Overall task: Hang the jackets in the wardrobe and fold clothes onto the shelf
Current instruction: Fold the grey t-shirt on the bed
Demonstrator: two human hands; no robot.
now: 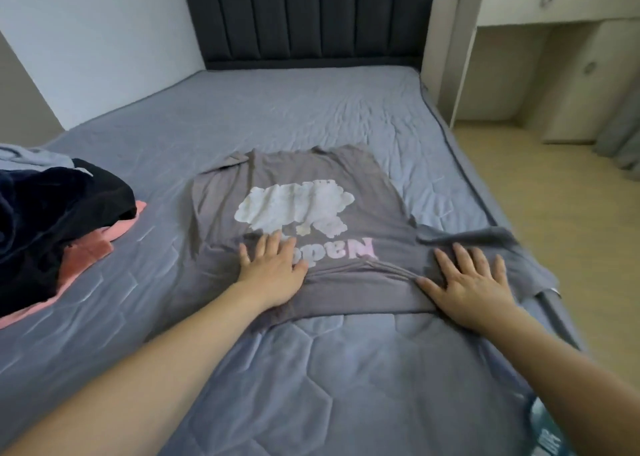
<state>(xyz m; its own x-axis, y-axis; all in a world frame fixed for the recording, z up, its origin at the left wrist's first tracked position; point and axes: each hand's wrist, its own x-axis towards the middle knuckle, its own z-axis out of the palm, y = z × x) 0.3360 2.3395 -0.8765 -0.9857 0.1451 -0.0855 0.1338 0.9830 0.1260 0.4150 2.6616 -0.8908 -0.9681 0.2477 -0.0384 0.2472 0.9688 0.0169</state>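
Note:
A grey T-shirt (304, 175) with a white bear print and pink lettering lies spread flat on the bed (263, 109), its collar end towards me. My left hand (273, 268) rests flat on the shirt just below the print, fingers apart. My right hand (471, 282) presses flat on the shirt's right side, beside a bunched sleeve near the mattress edge. A ridge of wrinkled cloth runs between the two hands. Neither hand grips anything.
A heap of dark navy and black clothes (52, 213) over a pink garment (93, 247) sits at the bed's left side. The dark padded headboard (304, 15) stands at the back. To the right are wooden floor (540, 192) and a white desk with drawers (540, 1).

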